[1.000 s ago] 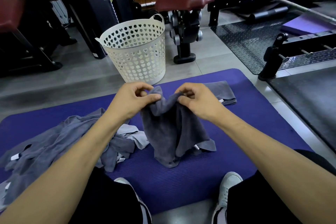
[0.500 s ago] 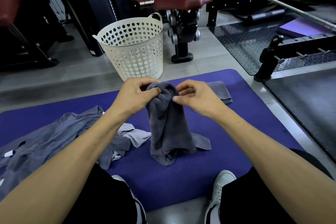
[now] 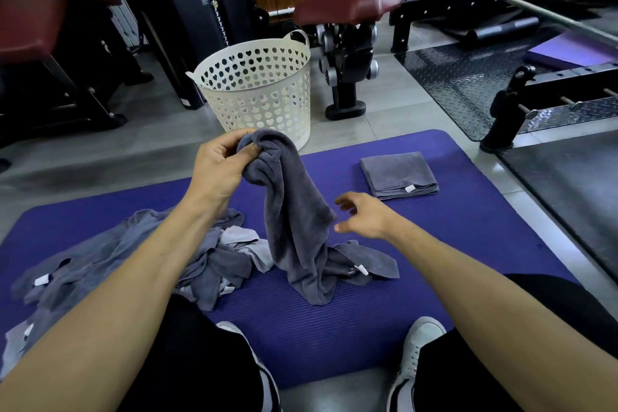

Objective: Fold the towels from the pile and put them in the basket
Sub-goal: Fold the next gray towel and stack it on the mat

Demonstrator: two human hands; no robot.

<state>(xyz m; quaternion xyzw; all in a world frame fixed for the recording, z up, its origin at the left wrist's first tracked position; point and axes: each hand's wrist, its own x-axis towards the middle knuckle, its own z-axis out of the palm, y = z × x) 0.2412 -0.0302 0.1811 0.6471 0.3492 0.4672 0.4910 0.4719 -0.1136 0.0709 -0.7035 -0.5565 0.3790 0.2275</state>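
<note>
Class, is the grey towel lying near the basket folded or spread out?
Folded: the towel lies as a neat flat square on the mat, its layered edges stacked.

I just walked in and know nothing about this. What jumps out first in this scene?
The dark grey towel in the middle, gripped at its top by the left hand and trailing down onto the purple mat; the right hand is open beside it. A heap of unfolded towels lies to the left, one folded towel to the right. Beyond the mat stands a white basket with heart-shaped holes.
</note>
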